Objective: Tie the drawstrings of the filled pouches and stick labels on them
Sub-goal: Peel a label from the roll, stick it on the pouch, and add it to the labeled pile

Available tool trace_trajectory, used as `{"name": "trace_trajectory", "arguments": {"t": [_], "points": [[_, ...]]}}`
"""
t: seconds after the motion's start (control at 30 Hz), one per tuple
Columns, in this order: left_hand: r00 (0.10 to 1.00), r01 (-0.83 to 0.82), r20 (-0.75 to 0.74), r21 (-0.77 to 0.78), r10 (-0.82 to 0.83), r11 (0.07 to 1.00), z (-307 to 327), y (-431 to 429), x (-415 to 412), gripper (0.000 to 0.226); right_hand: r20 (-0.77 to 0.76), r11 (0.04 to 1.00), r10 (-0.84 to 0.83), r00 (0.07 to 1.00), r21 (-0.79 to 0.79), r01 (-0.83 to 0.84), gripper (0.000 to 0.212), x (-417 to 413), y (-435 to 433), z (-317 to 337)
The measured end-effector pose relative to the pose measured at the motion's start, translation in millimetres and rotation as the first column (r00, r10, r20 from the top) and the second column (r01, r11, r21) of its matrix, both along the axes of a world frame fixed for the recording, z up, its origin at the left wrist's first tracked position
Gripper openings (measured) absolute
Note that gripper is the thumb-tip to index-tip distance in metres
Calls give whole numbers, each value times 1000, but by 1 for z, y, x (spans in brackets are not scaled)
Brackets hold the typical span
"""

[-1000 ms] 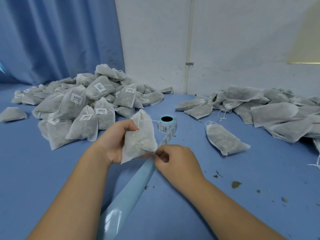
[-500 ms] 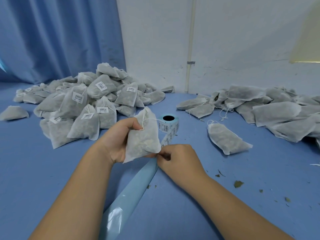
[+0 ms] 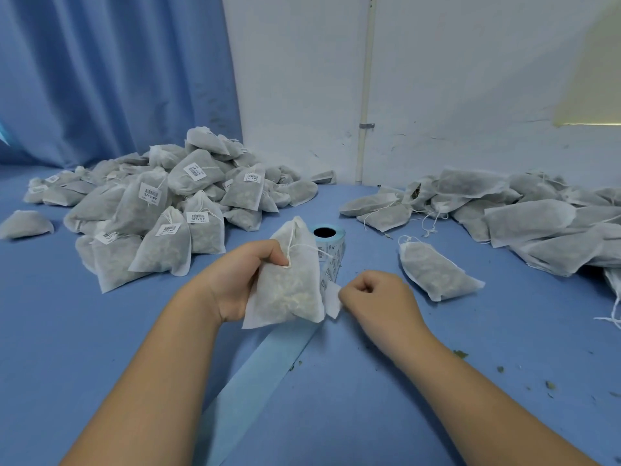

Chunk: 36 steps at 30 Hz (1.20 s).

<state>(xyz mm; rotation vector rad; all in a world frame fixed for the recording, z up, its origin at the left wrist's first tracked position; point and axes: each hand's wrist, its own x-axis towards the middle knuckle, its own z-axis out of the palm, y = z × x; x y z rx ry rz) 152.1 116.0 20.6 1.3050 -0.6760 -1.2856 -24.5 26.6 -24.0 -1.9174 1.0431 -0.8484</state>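
In the head view, the pouch point(image 3: 289, 294) hides part of the label roll point(image 3: 331, 235) behind it, and no print shows on the label point(image 3: 332, 299). The left hand point(image 3: 242, 280) grips the pouch at its tied neck above the tabletop point(image 3: 369, 415), with the neck uppermost and the long axis near upright. The right hand point(image 3: 376, 297) pinches the label beside the pouch's lower right corner.

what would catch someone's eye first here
The hands at centre: the left hand grips a filled pouch while the right hand pinches a white label beside it, just in front of the blue roll. Next, the two heaps on the blue table: a labelled pile at left, an unlabelled pile at right.
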Motion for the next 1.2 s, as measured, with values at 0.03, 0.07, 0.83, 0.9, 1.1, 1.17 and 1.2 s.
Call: {"name": "trace_trajectory", "arguments": {"t": [0.03,0.07,0.83,0.9,1.1,1.17,1.2], "points": [[1000,-25,6,-5,25,1000,0,0,0,28,16,1000,-24,1000,20,24,13,-5,-3,2],[998,-58,18,-10,59,998,1,0,-2,25,46,998,-51,998,47,48,12,-11,-6,5],[887,-156,427,-74,173,985,-10,-19,-107,44,230,845,-269,935,-409,344,12,-58,19,36],[885,-163,430,-78,181,984,-9,-19,-111,44,180,788,-250,951,-533,308,14,-56,22,33],[872,-170,450,-90,192,981,-10,-18,-111,42,-22,740,-201,979,-659,137,10,-52,28,26],[872,-165,452,-96,190,982,-11,-18,-110,41,-78,744,-168,983,-664,75,7,-52,28,25],[871,-157,455,-98,185,983,-11,-18,-110,39,-85,742,-152,985,-668,57,6,-52,27,24]]}}
